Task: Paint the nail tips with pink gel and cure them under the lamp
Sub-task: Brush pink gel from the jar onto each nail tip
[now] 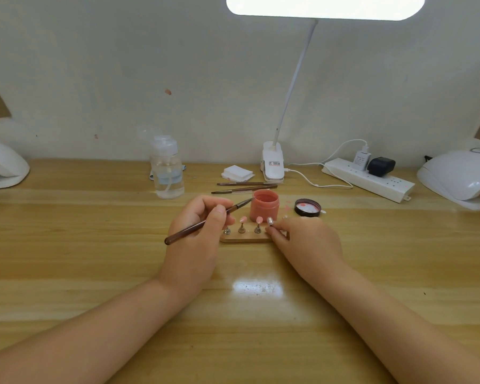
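My left hand (203, 223) gripped a brown brush (205, 223) between thumb and curled fingers, its bristle end reaching to the rim of the open pink gel jar (264, 208), the handle slanting down and away to the left of the jar. Just in front of the jar lay the small wooden stand (245, 239) with its metal pegs. Two pegs carried pink nail tips (258, 219), standing upright just before the jar's wall. My right hand (305, 239) rested at the right end of that stand, its fingertips (272, 231) pinching a silver peg (270, 221) whose tip looked pale rather than pink.

The jar's black lid (307, 207) lay upturned to the right of the jar, apart from it. Two spare brushes (244, 187) lay just behind the jar, with a stack of white pads (237, 173) and the clip lamp's base (272, 166) farther behind. A clear pump bottle (167, 173) stood behind and left of the jar. One white curing lamp (460, 178) sat far right of the jar, another (3, 167) far left.
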Available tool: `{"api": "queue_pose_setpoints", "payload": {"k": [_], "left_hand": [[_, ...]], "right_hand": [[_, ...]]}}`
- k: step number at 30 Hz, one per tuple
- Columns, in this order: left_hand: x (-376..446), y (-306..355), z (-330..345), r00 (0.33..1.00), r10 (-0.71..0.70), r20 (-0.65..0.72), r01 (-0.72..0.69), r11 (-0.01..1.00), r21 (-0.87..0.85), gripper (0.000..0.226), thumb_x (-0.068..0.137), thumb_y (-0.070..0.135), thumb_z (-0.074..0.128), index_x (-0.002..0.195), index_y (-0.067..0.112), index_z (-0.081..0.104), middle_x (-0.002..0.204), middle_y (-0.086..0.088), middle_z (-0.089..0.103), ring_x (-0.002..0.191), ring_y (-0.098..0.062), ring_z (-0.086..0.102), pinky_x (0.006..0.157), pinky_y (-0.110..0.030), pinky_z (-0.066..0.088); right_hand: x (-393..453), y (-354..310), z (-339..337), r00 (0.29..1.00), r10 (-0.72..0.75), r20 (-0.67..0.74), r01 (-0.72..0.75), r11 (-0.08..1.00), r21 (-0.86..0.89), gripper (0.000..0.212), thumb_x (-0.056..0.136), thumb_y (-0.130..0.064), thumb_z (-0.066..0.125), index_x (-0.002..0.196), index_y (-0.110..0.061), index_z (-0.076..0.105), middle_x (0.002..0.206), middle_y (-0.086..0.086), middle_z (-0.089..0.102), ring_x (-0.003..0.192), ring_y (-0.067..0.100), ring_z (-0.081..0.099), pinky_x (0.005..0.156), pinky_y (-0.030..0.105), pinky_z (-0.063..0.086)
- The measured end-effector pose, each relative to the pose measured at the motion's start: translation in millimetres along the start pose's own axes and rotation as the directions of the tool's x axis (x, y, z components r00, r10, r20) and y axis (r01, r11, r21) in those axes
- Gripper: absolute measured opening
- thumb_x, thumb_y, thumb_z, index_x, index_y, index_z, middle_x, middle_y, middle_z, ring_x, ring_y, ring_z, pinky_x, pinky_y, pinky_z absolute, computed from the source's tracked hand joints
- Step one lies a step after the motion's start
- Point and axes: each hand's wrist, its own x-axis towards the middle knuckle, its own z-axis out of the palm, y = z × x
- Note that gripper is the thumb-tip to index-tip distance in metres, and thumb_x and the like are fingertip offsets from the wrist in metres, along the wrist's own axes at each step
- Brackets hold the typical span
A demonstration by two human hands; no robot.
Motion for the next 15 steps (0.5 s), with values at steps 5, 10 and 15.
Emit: {"api": "queue_pose_setpoints", "payload": {"k": [5,10,15], "left_hand": [[2.3,5.0,-0.5,0.996,0.039,0.077,-0.04,0.999,0.015,0.016,0.087,0.023,0.052,0.091,0.021,0.068,0.082,0.009,0.071,0.08,-0.013,0.068,0.072,-0.02,0.054],[20.9,16.8,-1.4,0.993,0.062,0.103,-0.07,0.995,0.076,0.021,0.095,0.012,0.058,0.088,0.029,0.068,0.073,0.013,0.069,0.071,-0.004,0.064,0.062,-0.018,0.052],[65.3,31.3,10.8,0.99,-0.04,0.132,-0.001,0.956,0.295,0.014,0.088,0.018,0.061,0.076,0.024,0.063,0.062,0.013,0.069,0.058,0.004,0.059,0.063,-0.023,0.051]], "right_hand": [[-7.2,-0.1,-0.5,0.995,-0.026,-0.101,0.036,0.994,0.099,0.024,0.094,-0.04,0.05,0.098,-0.028,0.07,0.075,-0.005,0.067,0.074,0.017,0.062,0.058,0.031,0.048],[-7.9,1.0,0.7,0.976,-0.007,-0.217,0.07,0.956,0.284,0.009,0.087,-0.029,0.062,0.085,-0.025,0.07,0.067,-0.013,0.061,0.059,0.006,0.049,0.055,0.027,0.041],[-8.8,-0.6,0.9,0.959,-0.071,-0.275,0.175,0.911,0.374,0.006,0.083,-0.019,0.069,0.078,-0.019,0.07,0.066,-0.016,0.059,0.053,-0.007,0.045,0.055,0.026,0.046]]}}
